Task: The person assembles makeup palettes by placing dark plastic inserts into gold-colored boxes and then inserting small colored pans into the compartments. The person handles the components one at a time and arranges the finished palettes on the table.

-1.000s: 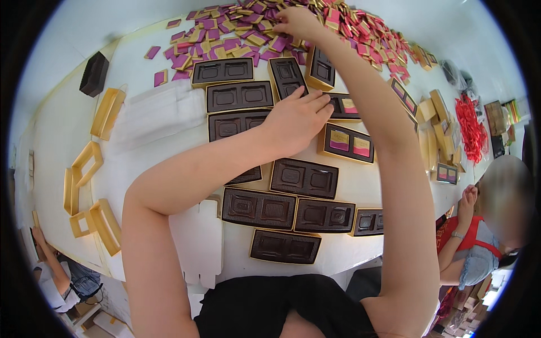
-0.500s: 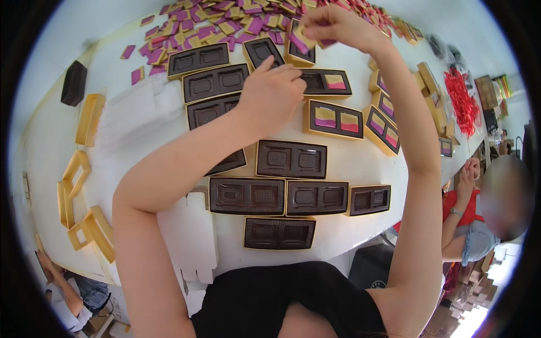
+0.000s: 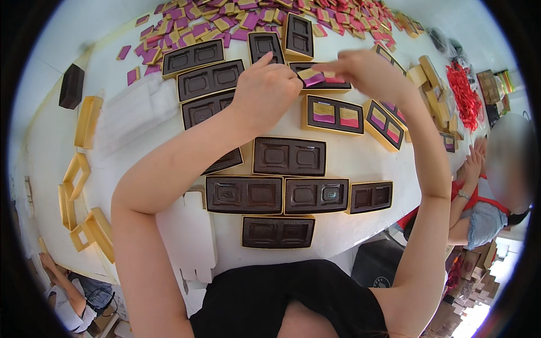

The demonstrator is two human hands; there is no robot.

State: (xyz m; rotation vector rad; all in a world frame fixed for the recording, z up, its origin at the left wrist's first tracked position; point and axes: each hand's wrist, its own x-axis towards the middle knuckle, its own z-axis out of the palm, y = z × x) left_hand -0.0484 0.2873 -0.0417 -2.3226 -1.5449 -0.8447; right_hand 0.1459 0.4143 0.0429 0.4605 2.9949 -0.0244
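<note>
My right hand (image 3: 369,73) pinches a purple-and-gold wrapped chocolate (image 3: 309,76) at the left compartment of a gold box with a dark tray (image 3: 338,86). A pink-and-gold chocolate lies in that box's right compartment, partly behind my fingers. My left hand (image 3: 267,87) is closed by the box's left end; its fingertips are hidden, so what they grip cannot be made out. Just nearer sits a box (image 3: 332,128) holding one purple and one pink chocolate. Beyond my hands stand two boxes with vacant trays, one upright-looking (image 3: 298,35) and one tilted (image 3: 264,46).
Loose wrapped chocolates (image 3: 248,19) are heaped along the far side. Several unfilled boxes (image 3: 244,194) lie before me and at left. Filled boxes (image 3: 385,125) stand at right, gold sleeves (image 3: 90,121) at far left. A person in red (image 3: 479,197) sits at right.
My right hand has come down and nearer from the far boxes, bringing the purple-and-gold chocolate to the half-filled box. My left hand has shifted only slightly.
</note>
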